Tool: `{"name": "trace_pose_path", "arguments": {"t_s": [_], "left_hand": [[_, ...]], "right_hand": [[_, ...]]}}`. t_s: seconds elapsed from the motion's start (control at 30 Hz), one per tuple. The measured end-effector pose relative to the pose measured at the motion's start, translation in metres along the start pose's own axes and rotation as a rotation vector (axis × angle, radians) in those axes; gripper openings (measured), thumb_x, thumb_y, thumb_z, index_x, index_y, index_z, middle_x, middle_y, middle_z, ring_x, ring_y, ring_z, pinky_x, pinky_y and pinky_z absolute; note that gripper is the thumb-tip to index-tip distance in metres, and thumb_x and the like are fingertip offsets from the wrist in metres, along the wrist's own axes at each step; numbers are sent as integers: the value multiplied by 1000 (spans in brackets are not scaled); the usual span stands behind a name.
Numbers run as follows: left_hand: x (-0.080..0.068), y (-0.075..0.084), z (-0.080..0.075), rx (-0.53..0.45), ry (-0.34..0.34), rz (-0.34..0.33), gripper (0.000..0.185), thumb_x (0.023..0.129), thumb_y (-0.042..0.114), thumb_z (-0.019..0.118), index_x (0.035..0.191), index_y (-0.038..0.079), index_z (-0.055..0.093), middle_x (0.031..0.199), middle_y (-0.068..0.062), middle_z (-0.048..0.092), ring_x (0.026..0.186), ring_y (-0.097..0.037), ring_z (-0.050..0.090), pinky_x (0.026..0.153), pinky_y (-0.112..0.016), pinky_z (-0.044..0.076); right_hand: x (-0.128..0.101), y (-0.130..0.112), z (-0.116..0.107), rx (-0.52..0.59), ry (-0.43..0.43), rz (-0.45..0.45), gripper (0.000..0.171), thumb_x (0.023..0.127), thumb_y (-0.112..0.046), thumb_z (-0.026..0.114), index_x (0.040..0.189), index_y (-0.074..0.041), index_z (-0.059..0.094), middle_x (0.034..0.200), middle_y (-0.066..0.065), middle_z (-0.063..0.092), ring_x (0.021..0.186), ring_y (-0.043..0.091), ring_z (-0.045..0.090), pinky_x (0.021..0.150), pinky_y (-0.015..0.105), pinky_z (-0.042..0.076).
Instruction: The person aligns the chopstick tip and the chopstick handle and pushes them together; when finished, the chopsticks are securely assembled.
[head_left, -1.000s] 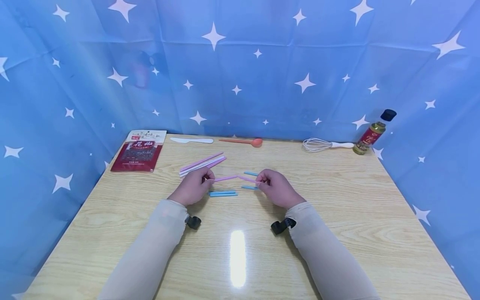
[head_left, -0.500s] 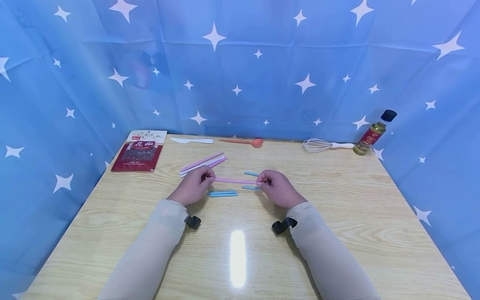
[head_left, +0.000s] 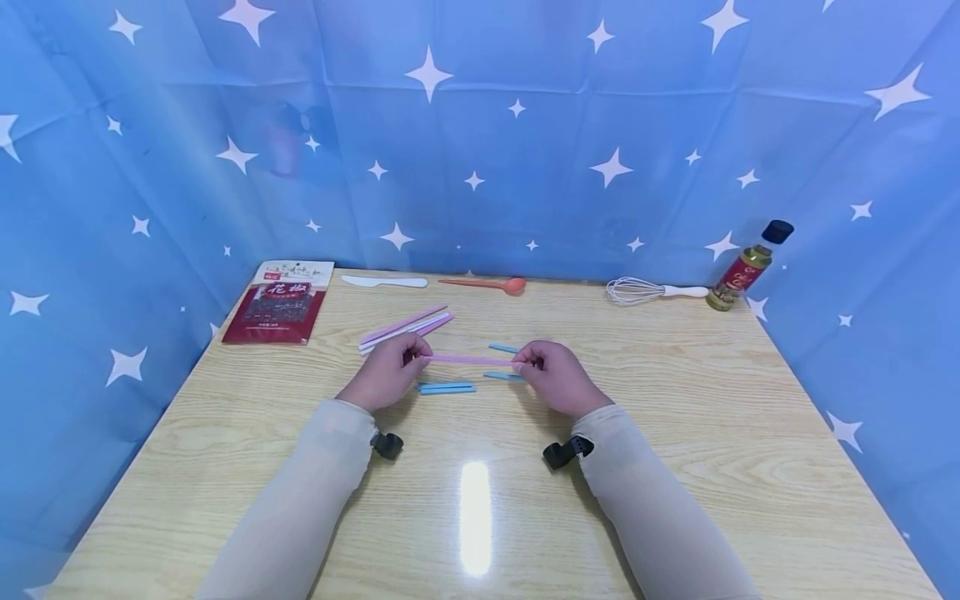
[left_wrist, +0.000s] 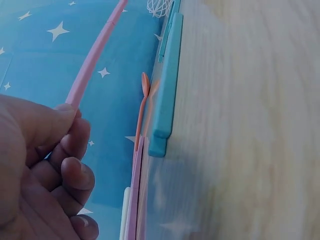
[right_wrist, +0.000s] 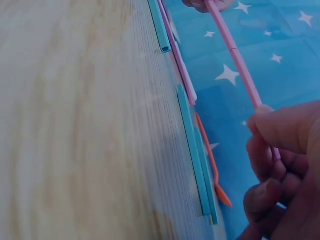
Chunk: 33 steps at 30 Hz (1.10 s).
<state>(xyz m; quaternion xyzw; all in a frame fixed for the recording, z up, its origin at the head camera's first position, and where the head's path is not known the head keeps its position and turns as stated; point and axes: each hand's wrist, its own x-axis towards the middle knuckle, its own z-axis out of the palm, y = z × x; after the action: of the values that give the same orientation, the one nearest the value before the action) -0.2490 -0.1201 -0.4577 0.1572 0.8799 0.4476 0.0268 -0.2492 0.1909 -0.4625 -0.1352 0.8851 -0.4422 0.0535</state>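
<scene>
Pink strip [head_left: 471, 360] pinched between left hand [head_left: 386, 372] and right hand [head_left: 553, 377], above table [head_left: 675, 417].

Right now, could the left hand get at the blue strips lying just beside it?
Probably not freely: the left hand pinches the pink strip, though the blue strips lie uncovered beside it.

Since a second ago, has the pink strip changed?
Yes. The pink strip, peaked upward before, now runs straight between left hand and right hand, above the unmoved blue strips.
</scene>
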Motion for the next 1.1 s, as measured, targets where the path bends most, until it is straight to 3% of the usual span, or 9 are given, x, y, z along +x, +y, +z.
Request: {"name": "trace_pose_path", "arguments": {"t_s": [0.27,0.6,0.73,0.93,1.1], "left_hand": [[0,4,0,-45,22,32,7,106,7,61,104,9,68,95,-5,62,85,-21,53,77,-36,46],[2,1,-1,-90,54,6,6,107,9,61,107,9,67,100,-7,64,90,-23,55,81,-37,47],[4,-10,-9,-112,158,-73,12,107,10,60,115,4,66,105,-10,63,94,-24,57,84,-37,48],[4,-30,-24,-134,388,-271,20,109,14,56,122,1,65,112,-16,62,99,-28,57,85,-37,46],[2,-38,-29,-126,449,-352,21,109,14,52,121,0,64,113,-18,60,101,-30,56,85,-38,45]], "right_hand": [[-2,-2,0,3,1,-57,8,105,-11,65,99,-9,71,84,4,59,72,21,49,67,32,43],[-1,1,0,55,47,-23,10,105,-16,66,103,-10,73,86,5,62,73,22,50,67,33,44],[1,6,1,81,69,69,17,106,-24,65,109,-11,74,94,5,66,80,23,54,73,36,47],[2,10,-2,61,53,186,23,106,-29,64,112,-9,73,97,6,66,81,23,54,74,37,46],[2,7,-3,53,14,193,24,106,-30,64,112,-9,73,97,6,66,80,23,54,74,36,47]]}}
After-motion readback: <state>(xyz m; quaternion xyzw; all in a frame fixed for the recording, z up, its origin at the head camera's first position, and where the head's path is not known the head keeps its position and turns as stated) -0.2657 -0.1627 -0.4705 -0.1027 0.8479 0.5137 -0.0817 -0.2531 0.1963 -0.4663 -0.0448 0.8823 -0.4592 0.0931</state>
